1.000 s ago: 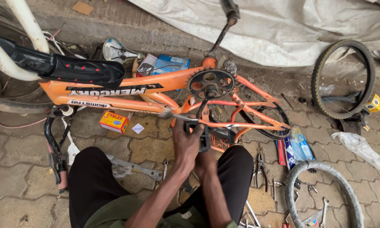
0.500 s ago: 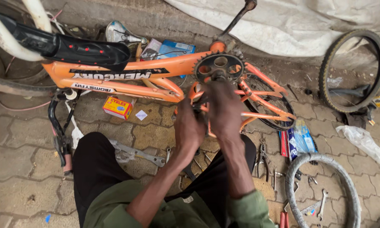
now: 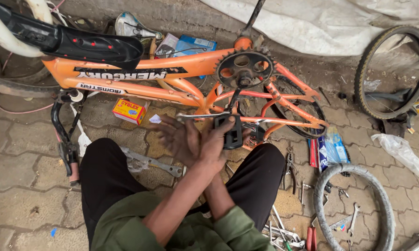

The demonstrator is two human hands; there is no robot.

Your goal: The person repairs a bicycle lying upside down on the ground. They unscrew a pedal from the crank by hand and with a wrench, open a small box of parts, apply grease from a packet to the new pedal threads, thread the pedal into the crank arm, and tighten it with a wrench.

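An orange bicycle frame (image 3: 139,83) lies on the paving in front of me, its black chainring (image 3: 243,69) facing up. A black crank arm runs down from the chainring to a black pedal (image 3: 233,132). My right hand (image 3: 216,142) grips that pedal from the left side. My left hand (image 3: 177,137) is just left of it, palm showing and fingers spread, with the upper fingers on the end of a silver spanner (image 3: 201,115) that reaches across to the crank end. My forearms overlap below the hands, so the wrists are partly hidden.
A small red and yellow box (image 3: 129,110) lies under the frame. A long flat spanner (image 3: 151,162) rests by my knee. Pliers (image 3: 291,169) and several loose tools lie at right beside a grey tyre (image 3: 353,204). A wheel (image 3: 391,69) leans at far right.
Both hands have dropped from the chainring to the pedal and spanner below it. The crank now points down toward me. The view has shifted slightly.
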